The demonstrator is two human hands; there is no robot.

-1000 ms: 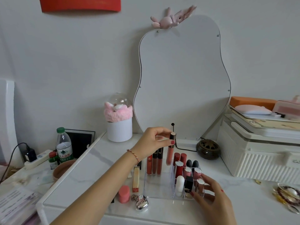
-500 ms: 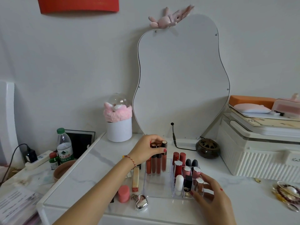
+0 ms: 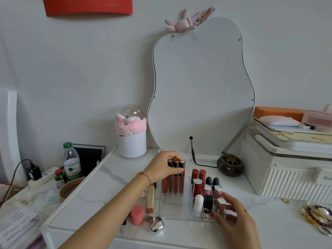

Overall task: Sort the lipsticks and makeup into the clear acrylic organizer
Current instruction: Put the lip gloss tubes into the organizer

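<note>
The clear acrylic organizer (image 3: pixel 172 209) stands on the white dresser top. Three dark red lip gloss tubes stand upright in its back left section. My left hand (image 3: pixel 162 166) reaches over their caps, thumb and fingers closed on the rightmost lip gloss tube (image 3: pixel 181 184). Several lipsticks (image 3: pixel 197 187) fill the small cells on the right, with a white one (image 3: pixel 198 203) in front. My right hand (image 3: pixel 233 218) grips the organizer's front right corner. Left of the organizer lie a gold tube (image 3: pixel 150 198), a pink jar (image 3: pixel 137 215) and a silver heart-shaped case (image 3: pixel 156 225).
A curvy mirror (image 3: pixel 197 87) leans on the wall behind, with a cable (image 3: pixel 194 157) and a dark incense burner (image 3: pixel 229 164) at its foot. A white ribbed box (image 3: pixel 287 173) stands right, jewelry (image 3: pixel 318 216) near it. A white cup (image 3: pixel 132 146), a water bottle (image 3: pixel 71 162) and a bowl (image 3: pixel 70 189) stand left.
My left hand has lowered the lip gloss tube from above the organizer down into the back left section, beside the other two. My right hand has stayed at the front corner.
</note>
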